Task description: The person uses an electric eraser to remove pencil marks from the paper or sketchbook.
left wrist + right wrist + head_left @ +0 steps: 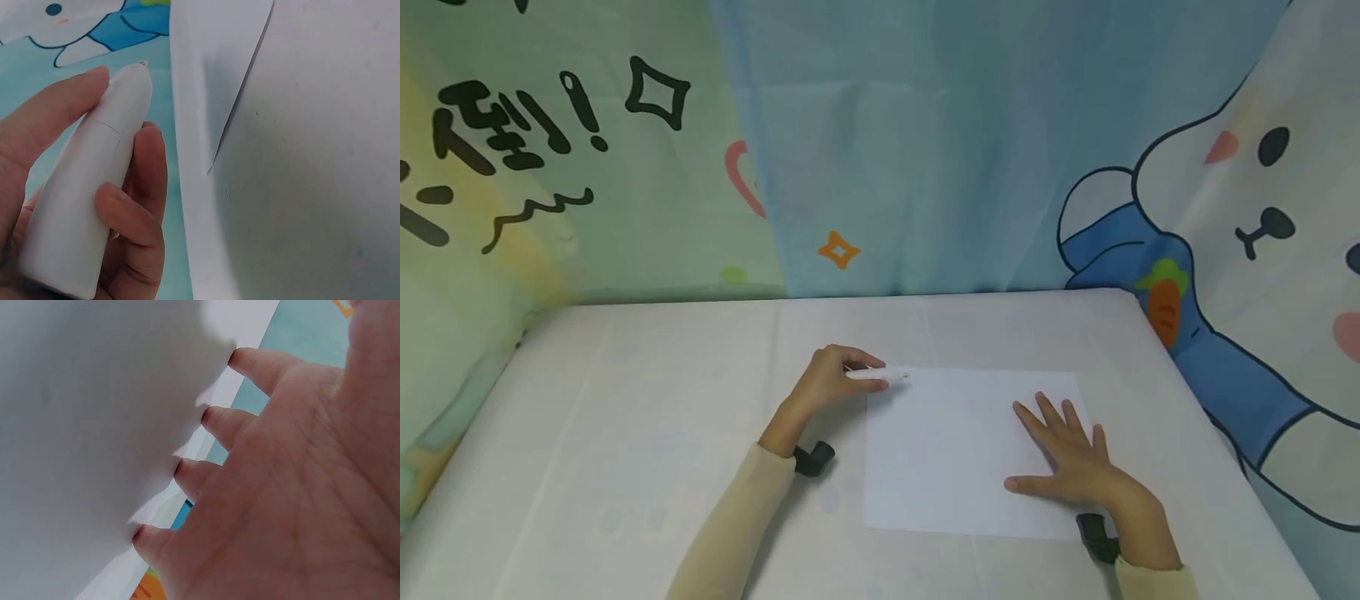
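My left hand (831, 379) holds a white tapered tube (78, 206), shaped like a correction pen with a small narrow tip. Thumb and fingers wrap around its body, and the tip points right, just over the upper left corner of a sheet of white paper (955, 467). In the left wrist view a paper corner shows beside the tube, apart from it. On the right part of the sheet my right hand (1071, 458) lies with fingers spread. In the right wrist view its fingertips (240, 357) press on the paper; the thumb is mostly out of that view.
The sheet lies on a table with a white cover (647, 433). Behind it hangs a printed curtain (887, 150) with a cartoon rabbit (1217, 192) on the right. A black wrist strap piece (814, 458) sits at the left wrist, another (1097, 537) at the right.
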Motion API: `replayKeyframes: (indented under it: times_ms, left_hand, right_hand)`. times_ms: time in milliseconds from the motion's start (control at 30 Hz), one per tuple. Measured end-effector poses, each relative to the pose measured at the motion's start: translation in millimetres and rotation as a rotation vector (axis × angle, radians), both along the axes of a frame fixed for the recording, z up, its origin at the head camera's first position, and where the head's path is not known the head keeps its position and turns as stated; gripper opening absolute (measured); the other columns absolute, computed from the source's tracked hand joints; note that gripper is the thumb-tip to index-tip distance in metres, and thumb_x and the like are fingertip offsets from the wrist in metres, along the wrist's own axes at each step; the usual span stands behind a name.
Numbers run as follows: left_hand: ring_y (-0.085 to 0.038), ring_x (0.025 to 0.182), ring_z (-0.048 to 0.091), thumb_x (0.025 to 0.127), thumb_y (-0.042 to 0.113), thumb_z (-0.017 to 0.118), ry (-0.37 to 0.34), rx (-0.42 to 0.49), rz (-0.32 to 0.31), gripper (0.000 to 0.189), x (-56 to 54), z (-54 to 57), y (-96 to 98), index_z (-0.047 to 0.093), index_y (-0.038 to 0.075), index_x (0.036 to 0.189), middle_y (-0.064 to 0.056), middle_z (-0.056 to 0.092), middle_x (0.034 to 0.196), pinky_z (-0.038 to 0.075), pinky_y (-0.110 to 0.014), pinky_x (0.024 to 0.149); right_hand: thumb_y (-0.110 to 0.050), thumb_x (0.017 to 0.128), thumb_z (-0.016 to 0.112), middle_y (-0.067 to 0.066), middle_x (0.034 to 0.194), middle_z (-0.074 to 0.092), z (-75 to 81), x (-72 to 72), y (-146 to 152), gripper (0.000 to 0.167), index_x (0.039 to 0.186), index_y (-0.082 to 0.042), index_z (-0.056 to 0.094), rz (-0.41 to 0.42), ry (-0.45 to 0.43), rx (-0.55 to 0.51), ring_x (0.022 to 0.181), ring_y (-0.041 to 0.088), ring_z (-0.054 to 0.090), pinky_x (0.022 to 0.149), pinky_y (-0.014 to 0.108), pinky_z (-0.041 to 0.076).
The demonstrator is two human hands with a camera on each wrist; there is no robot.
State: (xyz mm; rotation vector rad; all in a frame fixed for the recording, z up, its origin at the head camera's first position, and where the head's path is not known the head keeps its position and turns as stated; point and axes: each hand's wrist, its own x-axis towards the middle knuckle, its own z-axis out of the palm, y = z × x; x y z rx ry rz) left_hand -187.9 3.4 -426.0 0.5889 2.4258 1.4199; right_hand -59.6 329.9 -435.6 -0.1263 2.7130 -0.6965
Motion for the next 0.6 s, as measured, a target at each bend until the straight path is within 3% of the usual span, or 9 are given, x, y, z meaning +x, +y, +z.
replayKeyframes:
  times_ms: [300,600]
  left_hand:
    - [-0.026,0.103,0.062,0.078,0.019,0.082,-0.005,-0.006,-0.018,0.029,-7.5,-0.6,8.9,0.076,0.007,0.104,-0.007,0.072,0.108,0.050,-0.034,0.087]
    - [-0.025,0.104,0.062,0.079,0.020,0.082,-0.008,-0.033,-0.024,0.028,-13.2,-5.6,17.9,0.077,0.007,0.103,-0.007,0.072,0.110,0.049,-0.036,0.089]
  right_hand:
    - [-0.052,0.071,0.080,0.032,0.157,0.004,4.4,1.1,0,0.108,0.152,-0.004,0.026,-0.016,-0.007,-0.016,0.140,0.057,-0.010,0.098,0.078,-0.014]
    - [-0.052,0.070,0.081,0.030,0.158,0.005,2.7,2.9,1,0.109,0.153,-0.007,0.027,-0.024,-0.004,-0.019,0.141,0.056,-0.010,0.099,0.077,-0.014]
